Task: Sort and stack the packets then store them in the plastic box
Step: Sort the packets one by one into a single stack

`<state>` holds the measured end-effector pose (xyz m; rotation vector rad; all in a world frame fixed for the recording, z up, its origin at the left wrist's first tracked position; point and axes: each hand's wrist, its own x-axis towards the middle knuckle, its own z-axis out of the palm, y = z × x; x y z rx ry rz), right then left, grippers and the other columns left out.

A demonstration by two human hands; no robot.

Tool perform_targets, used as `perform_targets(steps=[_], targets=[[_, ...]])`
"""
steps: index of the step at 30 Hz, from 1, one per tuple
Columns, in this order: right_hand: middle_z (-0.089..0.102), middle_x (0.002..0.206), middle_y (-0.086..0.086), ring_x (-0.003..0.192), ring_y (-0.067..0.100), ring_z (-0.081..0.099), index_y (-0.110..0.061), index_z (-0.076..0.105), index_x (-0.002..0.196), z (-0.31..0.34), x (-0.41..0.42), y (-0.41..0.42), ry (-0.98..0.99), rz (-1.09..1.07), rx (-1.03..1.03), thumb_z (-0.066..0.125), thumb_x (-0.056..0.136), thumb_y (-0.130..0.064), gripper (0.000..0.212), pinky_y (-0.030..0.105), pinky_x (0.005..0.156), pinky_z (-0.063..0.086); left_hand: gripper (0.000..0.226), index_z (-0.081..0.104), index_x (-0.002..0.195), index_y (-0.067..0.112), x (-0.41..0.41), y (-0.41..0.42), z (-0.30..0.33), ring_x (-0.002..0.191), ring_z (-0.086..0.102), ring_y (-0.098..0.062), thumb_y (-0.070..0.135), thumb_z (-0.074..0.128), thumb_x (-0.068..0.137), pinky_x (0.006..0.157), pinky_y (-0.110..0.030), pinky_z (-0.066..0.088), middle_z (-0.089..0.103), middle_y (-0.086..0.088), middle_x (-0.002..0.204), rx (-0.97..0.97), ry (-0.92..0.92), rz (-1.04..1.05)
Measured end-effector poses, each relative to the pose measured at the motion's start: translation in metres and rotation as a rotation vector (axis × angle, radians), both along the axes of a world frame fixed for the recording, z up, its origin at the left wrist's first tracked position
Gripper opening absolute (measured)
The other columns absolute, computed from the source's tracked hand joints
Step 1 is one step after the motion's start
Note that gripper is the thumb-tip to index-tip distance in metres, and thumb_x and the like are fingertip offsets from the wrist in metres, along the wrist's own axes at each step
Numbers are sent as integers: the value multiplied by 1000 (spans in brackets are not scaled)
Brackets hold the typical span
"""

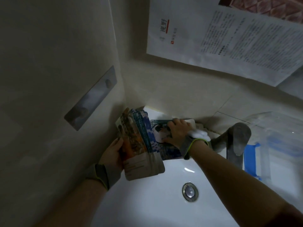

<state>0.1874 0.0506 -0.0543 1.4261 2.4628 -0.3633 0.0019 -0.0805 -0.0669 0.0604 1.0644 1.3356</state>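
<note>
My left hand (113,153) clamps the sorted stack (139,145) upright (edges aligned), while my right hand (177,131) flattens on a loose packet (161,136) to lift it.

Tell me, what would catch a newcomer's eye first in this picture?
Probably the fan of colourful packets held upright in the left hand at the back left corner of the white sink. Beside it, the right hand lies flat on another printed packet on the sink's back edge. A grey tap stands just right of that, and a large printed sheet hangs on the wall above.
</note>
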Motion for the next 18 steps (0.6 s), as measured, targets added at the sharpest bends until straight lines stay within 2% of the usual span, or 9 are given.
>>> perform_targets(steps=[1,3,5,8,11,13,15,18], targets=[[34,146,10,134,32,31,-17,33,134,-1,0,9,-21,14,-23,57,74,-62,79,46,109,28,34,52,123,11,0,0,-1,78,72,-20,23,32,100,57,-30,59,64,-9,107,0,-9,11],[29,151,9,138,33,25,-18,23,140,-2,-1,23,-84,2,-77,58,62,-74,102,50,114,21,35,53,124,12,-1,-1,-4,87,69,-24,25,32,99,59,-31,59,64,-10,110,-5,-30,9],[30,150,9,136,34,28,-18,24,139,-5,-3,31,-131,-17,-108,53,49,-83,115,52,112,24,37,52,125,12,-3,-2,-6,90,67,-24,27,31,99,62,-33,59,63,-10,112,-16,-44,9],[33,144,11,132,34,32,-15,30,135,-12,-7,31,-156,31,-59,65,59,-69,100,48,112,27,35,54,121,12,-4,-6,-6,80,70,-22,27,31,99,56,-30,59,64,-10,107,-21,-60,20],[32,142,10,131,34,32,-17,31,132,-11,-7,28,-143,12,-16,70,60,-63,95,49,110,30,35,53,123,14,-4,-11,-6,88,67,-24,29,34,98,57,-32,59,64,-11,110,-49,-70,9],[33,140,10,130,33,33,-15,31,131,-8,-7,26,-142,-14,0,69,62,-62,92,46,109,30,40,49,130,12,-4,-12,-8,99,62,-28,31,33,98,68,-36,58,60,-14,120,-60,-74,3],[34,139,12,130,33,32,-11,32,129,-3,-9,23,-165,-11,109,64,74,-51,75,44,109,27,42,45,134,12,-4,-11,-9,106,58,-30,30,32,99,75,-39,54,57,-16,127,-74,-59,12],[37,138,16,129,35,31,-9,37,126,9,-15,21,-252,-48,220,51,85,-30,48,45,110,24,41,45,135,12,-4,-11,-7,106,59,-29,28,34,99,70,-36,58,58,-15,127,-77,-37,19]])
